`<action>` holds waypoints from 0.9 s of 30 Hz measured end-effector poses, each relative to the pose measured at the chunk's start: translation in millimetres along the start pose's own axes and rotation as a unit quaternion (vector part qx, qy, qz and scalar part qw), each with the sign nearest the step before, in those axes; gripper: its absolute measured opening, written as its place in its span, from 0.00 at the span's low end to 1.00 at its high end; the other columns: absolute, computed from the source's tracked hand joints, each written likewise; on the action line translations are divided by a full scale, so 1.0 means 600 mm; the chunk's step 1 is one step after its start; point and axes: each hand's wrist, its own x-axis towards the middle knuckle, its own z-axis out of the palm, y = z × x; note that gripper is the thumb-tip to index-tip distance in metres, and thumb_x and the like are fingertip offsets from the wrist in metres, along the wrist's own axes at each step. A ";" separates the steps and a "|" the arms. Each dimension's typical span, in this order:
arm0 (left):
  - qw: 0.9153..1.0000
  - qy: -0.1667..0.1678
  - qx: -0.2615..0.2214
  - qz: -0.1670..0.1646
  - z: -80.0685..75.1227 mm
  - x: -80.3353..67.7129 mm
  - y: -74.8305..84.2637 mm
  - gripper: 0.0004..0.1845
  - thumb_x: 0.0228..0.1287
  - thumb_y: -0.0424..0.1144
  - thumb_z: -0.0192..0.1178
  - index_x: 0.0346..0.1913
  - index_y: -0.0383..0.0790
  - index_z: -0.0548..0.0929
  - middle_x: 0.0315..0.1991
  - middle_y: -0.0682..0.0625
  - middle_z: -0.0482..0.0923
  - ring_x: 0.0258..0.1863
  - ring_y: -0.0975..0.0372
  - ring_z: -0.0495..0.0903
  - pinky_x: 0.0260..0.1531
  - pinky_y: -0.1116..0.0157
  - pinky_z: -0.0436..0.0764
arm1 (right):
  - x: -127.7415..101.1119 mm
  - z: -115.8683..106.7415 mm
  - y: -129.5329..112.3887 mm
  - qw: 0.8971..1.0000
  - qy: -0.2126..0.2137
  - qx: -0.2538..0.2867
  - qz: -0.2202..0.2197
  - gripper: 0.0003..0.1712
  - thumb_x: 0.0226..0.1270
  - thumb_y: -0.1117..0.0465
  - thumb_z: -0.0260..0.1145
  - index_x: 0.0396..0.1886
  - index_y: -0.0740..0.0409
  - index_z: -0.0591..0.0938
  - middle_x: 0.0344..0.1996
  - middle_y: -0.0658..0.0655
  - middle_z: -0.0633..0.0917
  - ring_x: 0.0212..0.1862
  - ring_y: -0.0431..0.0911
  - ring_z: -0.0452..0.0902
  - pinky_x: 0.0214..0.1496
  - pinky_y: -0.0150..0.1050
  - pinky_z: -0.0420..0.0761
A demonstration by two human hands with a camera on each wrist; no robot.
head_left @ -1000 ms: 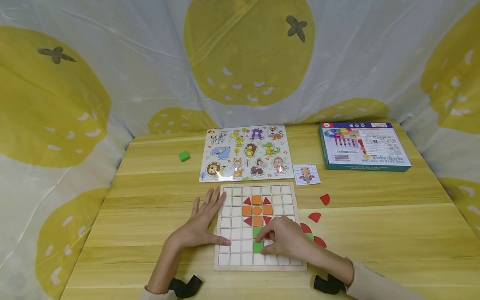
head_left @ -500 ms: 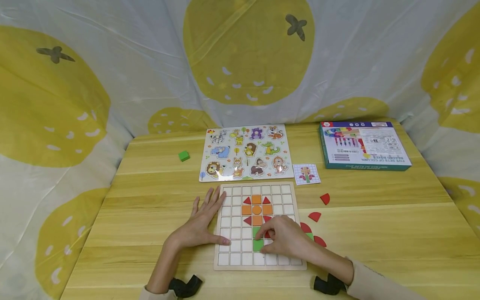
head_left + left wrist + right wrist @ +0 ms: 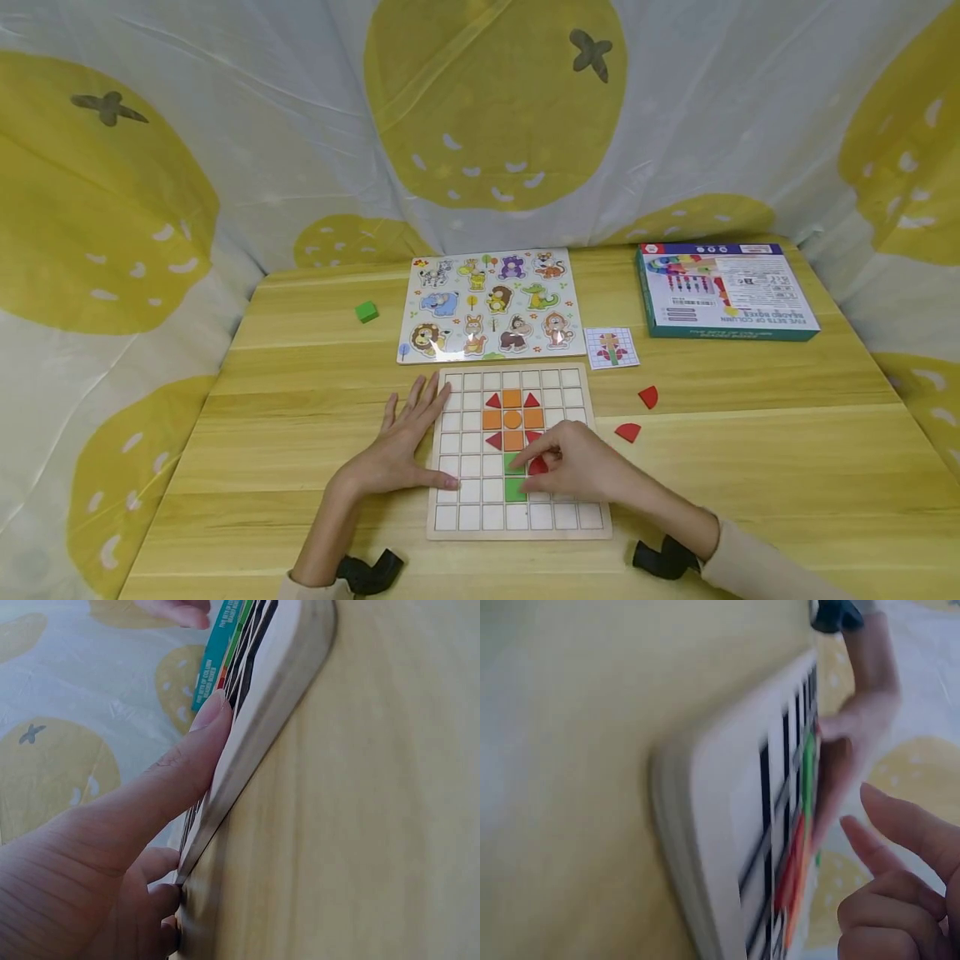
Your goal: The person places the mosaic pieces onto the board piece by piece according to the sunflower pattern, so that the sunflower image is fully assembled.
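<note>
A wooden grid board (image 3: 570, 392) lies on the table in front of me. It holds orange squares (image 3: 512, 398), red triangles and two green squares (image 3: 515, 490) in a column. My left hand (image 3: 408, 446) lies flat at the board's left edge with its thumb on the frame; in the left wrist view a finger (image 3: 176, 776) presses the board's rim (image 3: 277, 682). My right hand (image 3: 562, 467) rests on the board with curled fingers and pinches a red piece (image 3: 537, 467) just right of the upper green square. The right wrist view is blurred and shows the board (image 3: 727, 817) edge-on.
Two loose red quarter-round pieces (image 3: 648, 397) (image 3: 627, 432) lie right of the board. Behind it are a pattern card (image 3: 612, 347), an animal puzzle (image 3: 491, 304), a green cube (image 3: 366, 312) and a teal box (image 3: 723, 290). Yellow-spotted cloth surrounds the table (image 3: 750, 467).
My right hand has slid a little up and left across the board, bringing the red piece beside the upper green square. The left hand has stayed put.
</note>
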 end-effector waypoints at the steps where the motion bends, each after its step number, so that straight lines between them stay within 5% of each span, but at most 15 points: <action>1: 1.000 0.000 0.001 0.001 0.000 0.000 0.000 0.71 0.38 0.66 0.73 0.78 0.49 0.37 0.79 0.50 0.27 0.78 0.50 0.26 0.70 0.38 0.25 | -0.002 -0.010 0.003 1.000 0.003 0.007 0.003 0.10 0.54 0.56 0.75 0.38 0.45 0.90 0.09 0.46 0.62 0.15 0.35 0.55 0.20 0.27 0.57; 13: 1.000 -0.001 -0.001 0.001 0.001 0.001 -0.002 0.71 0.38 0.66 0.73 0.78 0.48 0.38 0.79 0.49 0.27 0.78 0.49 0.26 0.69 0.38 0.25 | -0.055 -0.131 0.082 0.993 0.076 -0.010 0.091 0.11 0.51 0.57 0.77 0.36 0.50 0.88 0.15 0.48 0.63 0.20 0.38 0.57 0.21 0.29 0.56; 22: 1.000 0.000 -0.002 0.001 0.000 0.000 -0.001 0.71 0.38 0.65 0.74 0.78 0.49 0.37 0.79 0.50 0.27 0.78 0.50 0.26 0.70 0.38 0.25 | -0.057 -0.133 0.105 0.994 0.046 -0.034 0.093 0.11 0.46 0.55 0.80 0.29 0.50 0.87 0.15 0.48 0.67 0.19 0.38 0.60 0.20 0.30 0.59; 27: 1.000 0.000 -0.003 0.004 0.001 0.001 -0.002 0.71 0.38 0.66 0.73 0.78 0.49 0.37 0.79 0.50 0.27 0.78 0.50 0.26 0.70 0.38 0.25 | -0.052 -0.139 0.110 0.993 0.057 -0.023 0.104 0.10 0.50 0.58 0.77 0.33 0.51 0.87 0.15 0.48 0.66 0.19 0.38 0.58 0.20 0.29 0.57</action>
